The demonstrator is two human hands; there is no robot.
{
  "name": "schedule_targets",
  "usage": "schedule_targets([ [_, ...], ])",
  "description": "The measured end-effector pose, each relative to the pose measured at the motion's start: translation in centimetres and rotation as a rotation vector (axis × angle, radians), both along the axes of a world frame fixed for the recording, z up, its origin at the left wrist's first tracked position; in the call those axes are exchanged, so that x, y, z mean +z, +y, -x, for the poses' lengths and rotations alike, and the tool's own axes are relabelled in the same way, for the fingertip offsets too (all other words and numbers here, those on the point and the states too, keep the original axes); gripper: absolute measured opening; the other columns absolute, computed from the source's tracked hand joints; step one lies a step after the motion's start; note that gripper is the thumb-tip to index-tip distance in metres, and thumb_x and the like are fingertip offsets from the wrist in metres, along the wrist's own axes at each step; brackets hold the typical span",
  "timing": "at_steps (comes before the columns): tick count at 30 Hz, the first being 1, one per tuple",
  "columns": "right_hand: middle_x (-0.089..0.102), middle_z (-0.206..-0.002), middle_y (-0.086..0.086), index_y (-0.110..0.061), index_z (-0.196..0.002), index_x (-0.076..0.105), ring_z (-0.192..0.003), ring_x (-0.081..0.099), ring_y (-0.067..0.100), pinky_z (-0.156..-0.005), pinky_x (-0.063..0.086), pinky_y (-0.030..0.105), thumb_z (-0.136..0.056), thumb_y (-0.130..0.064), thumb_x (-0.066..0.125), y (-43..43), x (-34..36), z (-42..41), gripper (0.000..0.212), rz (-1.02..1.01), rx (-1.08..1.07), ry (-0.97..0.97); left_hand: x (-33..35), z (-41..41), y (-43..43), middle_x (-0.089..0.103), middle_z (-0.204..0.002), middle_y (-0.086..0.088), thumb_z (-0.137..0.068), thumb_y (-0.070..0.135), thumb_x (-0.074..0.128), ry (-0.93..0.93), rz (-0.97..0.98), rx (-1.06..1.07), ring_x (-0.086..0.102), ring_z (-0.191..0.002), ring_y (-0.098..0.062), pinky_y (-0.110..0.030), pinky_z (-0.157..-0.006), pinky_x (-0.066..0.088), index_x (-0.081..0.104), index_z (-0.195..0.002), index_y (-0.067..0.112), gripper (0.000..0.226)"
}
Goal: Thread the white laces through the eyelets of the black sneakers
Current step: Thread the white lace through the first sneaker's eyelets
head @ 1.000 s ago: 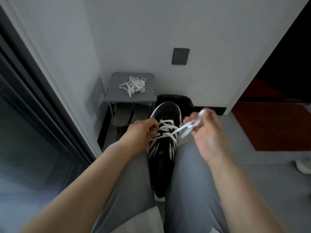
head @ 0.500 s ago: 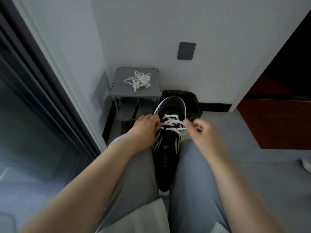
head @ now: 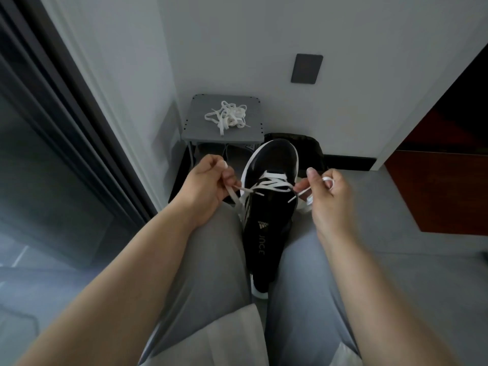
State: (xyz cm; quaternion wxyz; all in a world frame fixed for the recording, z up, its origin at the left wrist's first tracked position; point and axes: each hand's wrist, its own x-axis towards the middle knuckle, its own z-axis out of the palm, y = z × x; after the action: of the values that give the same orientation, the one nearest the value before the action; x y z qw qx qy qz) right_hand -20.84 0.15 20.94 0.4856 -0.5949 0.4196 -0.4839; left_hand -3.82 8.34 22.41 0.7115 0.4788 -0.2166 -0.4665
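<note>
Sneaker (head: pixel 269 233) sat wedged between the thighs (head: pixel 211 265), evidently to steady it. Left hand (head: pixel 206 188) and right hand (head: pixel 330 196) each pinched one end of the white lace (head: pixel 272 184), held taut outward, probably to even the crossings.

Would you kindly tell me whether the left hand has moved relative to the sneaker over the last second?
Yes. The left hand has drawn leftward off the black sneaker, whose eyelets its fingertips touched before, and it grips the white lace.
</note>
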Motion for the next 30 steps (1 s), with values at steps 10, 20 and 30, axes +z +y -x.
schedule_targets([
  [10,0.051,-0.071,-0.012,-0.03,-0.096,0.047,-0.063,0.047,0.002,-0.056,0.035,0.018,-0.085,-0.034,0.065,0.9,0.6,1.7,0.022,0.204,0.24,0.657,-0.4,0.5,0.1,0.042,-0.073,0.005,-0.088,0.014,0.058,-1.255,-0.219,-0.186,0.039,-0.058,-0.006,-0.008,-0.058,0.034,0.049,-0.088,0.019,0.01],
  [20,0.057,-0.083,-0.005,-0.02,-0.09,0.075,-0.073,0.053,0.008,-0.063,0.037,0.012,-0.081,-0.029,0.071,1.5,0.7,0.3,0.013,0.333,0.17,0.644,-1.3,0.8,0.9,0.038,-0.091,-0.003,-0.093,0.03,0.048,-1.557,-0.344,-0.021,0.041,-0.091,-0.02,-0.032,-0.078,0.041,0.062,-0.099,0.006,0.028],
  [30,0.056,-0.07,-0.007,-0.007,-0.078,0.059,-0.058,0.046,-0.002,-0.058,0.033,0.003,-0.088,-0.01,0.062,2.7,0.5,-1.6,0.01,0.407,0.175,0.545,-0.2,-1.3,1.8,0.043,-0.073,0.006,-0.091,0.017,0.055,-1.254,-0.268,-0.155,0.043,-0.068,-0.009,-0.017,-0.065,0.034,0.047,-0.063,0.022,0.029],
])
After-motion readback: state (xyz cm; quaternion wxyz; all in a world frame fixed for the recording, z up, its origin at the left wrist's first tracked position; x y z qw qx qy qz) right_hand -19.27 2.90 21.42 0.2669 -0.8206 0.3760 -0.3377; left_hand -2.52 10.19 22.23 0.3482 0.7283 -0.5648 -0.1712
